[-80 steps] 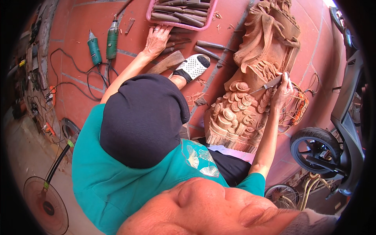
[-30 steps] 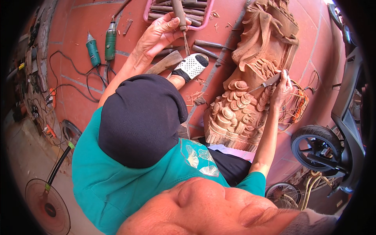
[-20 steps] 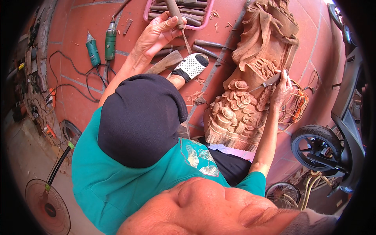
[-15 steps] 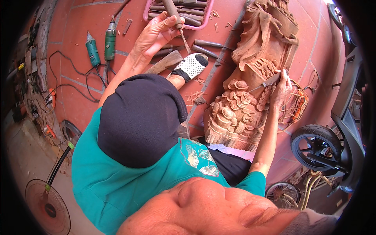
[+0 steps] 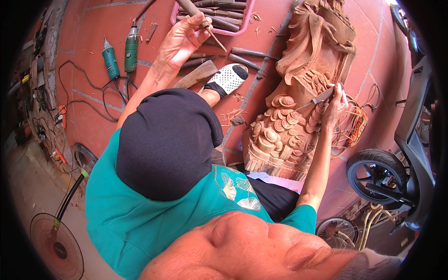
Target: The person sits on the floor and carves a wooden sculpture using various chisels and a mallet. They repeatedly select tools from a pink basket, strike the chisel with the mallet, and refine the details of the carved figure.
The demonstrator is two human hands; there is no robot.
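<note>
My left hand (image 5: 179,42) is raised at the upper left, its fingers closed around a wood-handled chisel (image 5: 188,6). The thin metal shaft slants down to the right and ends above the white dotted shoe. Over on the right, my right hand (image 5: 337,106) grips a carving knife (image 5: 322,96) with a dark handle. Its narrow blade points left across a large reddish-brown wood carving (image 5: 317,51); whether the tip touches the wood I cannot tell. Draped folds cover the carving's far part, and coin-like discs and rounded forms fill its near end.
A pink basket (image 5: 247,18) of chisels stands at the far edge. Loose chisels (image 5: 247,52), a wooden mallet-like block (image 5: 198,74) and shavings lie on red tiles. Two green rotary tools (image 5: 131,51) with cords are left. A fan (image 5: 58,247) and a motorbike wheel (image 5: 377,175) flank me.
The chisel in my left hand has tilted, its handle moving up and left and its tip rising away from the shoe. My right hand and the carving look unmoved.
</note>
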